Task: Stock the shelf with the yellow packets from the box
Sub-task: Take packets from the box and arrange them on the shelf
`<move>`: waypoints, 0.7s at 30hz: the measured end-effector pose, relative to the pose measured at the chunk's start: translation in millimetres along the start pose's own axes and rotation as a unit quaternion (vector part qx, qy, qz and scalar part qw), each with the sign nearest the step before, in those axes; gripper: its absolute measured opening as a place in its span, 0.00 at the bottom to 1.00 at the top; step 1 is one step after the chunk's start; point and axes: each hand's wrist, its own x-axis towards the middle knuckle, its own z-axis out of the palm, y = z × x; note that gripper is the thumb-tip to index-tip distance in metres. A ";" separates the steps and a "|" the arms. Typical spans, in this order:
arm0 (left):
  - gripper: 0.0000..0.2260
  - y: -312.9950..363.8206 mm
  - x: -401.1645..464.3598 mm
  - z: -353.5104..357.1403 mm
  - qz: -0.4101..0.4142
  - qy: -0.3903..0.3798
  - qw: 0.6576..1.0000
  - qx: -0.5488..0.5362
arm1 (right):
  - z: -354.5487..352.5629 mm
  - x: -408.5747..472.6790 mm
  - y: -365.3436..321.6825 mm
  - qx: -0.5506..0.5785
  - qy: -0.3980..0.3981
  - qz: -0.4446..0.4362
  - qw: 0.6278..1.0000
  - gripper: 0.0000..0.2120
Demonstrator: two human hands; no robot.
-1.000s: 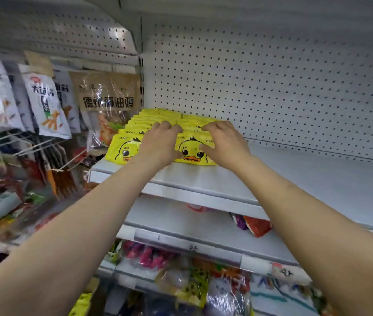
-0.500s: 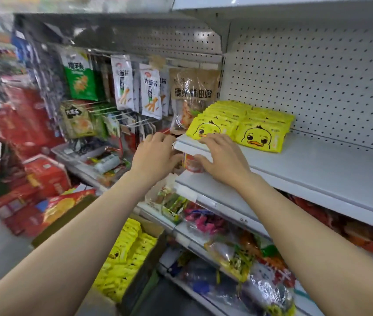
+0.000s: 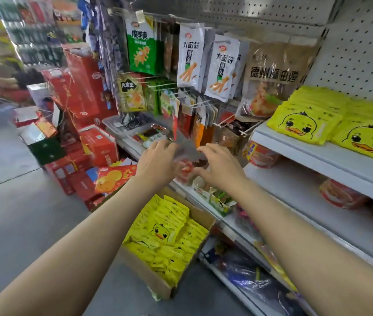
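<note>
1. While both are hovering empty above the box (image 3: 200,218), left hand (image 3: 156,164) and right hand (image 3: 220,168) are hanging loosely spread.
2. Yellow packets (image 3: 331,123) are sitting at the shelf (image 3: 331,163)'s left front corner, more packets (image 3: 167,238) filling the box.

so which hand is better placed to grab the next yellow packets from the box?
Left, marginally. The left hand is empty and sits more directly above the box of yellow packets on the floor. The right hand, also empty, hangs nearer the shelf. Both could reach.
</note>
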 end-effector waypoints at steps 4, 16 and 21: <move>0.23 -75.1 18.2 29.9 -0.013 -0.043 0.999 0.005 | 56.0 49.4 -29.9 0.007 -0.063 0.025 0.998 0.26; 0.26 -218.7 10.9 192.7 -0.044 -0.319 0.946 -0.044 | 263.1 71.7 -50.4 0.099 -0.305 0.179 0.930 0.26; 0.27 -248.9 -12.1 256.6 -0.086 -0.414 0.903 -0.072 | 330.1 65.3 -33.5 0.109 -0.376 0.221 0.893 0.25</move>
